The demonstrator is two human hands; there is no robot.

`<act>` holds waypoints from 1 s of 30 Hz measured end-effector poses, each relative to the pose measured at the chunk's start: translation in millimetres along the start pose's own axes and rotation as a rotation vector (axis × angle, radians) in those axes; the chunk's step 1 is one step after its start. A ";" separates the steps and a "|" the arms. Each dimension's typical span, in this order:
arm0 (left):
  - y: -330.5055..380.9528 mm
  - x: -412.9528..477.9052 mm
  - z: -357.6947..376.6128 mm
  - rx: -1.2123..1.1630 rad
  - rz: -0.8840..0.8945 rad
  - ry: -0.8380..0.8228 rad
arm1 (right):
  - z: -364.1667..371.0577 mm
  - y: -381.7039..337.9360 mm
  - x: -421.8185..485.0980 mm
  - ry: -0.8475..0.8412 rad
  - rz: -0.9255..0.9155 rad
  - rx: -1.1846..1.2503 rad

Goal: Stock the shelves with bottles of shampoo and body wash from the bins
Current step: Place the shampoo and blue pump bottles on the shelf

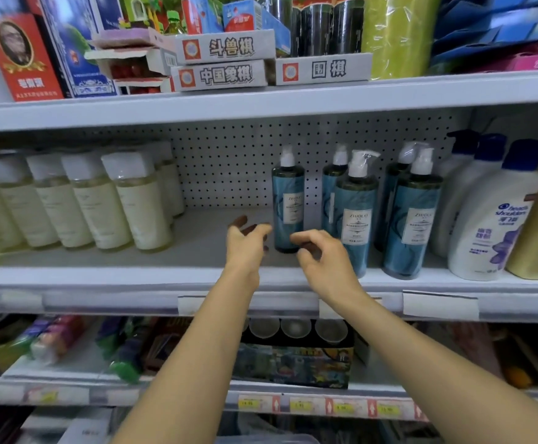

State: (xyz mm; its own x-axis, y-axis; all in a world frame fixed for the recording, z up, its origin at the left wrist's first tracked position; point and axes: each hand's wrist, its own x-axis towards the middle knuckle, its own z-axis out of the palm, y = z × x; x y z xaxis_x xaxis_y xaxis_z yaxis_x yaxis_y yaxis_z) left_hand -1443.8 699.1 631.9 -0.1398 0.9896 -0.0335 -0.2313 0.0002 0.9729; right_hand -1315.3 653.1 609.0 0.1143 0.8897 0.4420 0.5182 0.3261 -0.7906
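Note:
A blue pump bottle [288, 200] stands upright alone toward the back of the middle shelf [197, 248]. My left hand [245, 245] hovers just left of its base, fingers relaxed and apart, holding nothing. My right hand [322, 257] is just in front of and right of the base, fingers loosely curled, also holding nothing. Neither hand clearly touches the bottle. Several matching blue pump bottles [355, 213] stand in rows to the right.
Pale cream bottles with white caps [139, 203] fill the shelf's left side; bare shelf lies between them and the blue bottles. White shampoo bottles with dark blue caps [491, 219] stand at right. Board-game boxes [226, 60] sit on the upper shelf, mixed goods below.

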 end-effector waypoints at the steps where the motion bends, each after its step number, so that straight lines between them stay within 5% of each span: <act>1: 0.0 -12.6 -8.7 -0.045 0.001 0.007 | 0.5 -2.9 -6.7 0.009 -0.027 0.041; 7: -20.9 -77.4 -54.6 -0.111 0.012 -0.005 | 16.2 -7.6 -49.5 -0.046 -0.079 0.176; 13: -85.0 -100.7 -109.4 0.002 -0.124 0.121 | 59.2 27.7 -101.9 -0.275 -0.047 0.189; 21: -180.6 -107.2 -169.1 0.084 -0.485 0.205 | 132.5 97.3 -155.7 -0.593 0.408 0.178; 30: -298.9 -107.6 -203.1 0.112 -0.907 0.185 | 189.3 211.4 -241.1 -0.685 1.028 -0.069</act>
State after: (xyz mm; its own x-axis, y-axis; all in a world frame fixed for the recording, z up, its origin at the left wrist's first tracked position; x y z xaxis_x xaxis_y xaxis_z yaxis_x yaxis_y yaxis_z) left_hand -1555.2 563.3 298.1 -0.1044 0.5653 -0.8182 -0.2346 0.7855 0.5727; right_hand -1393.8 568.0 255.0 0.0381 0.7130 -0.7001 0.4958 -0.6218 -0.6063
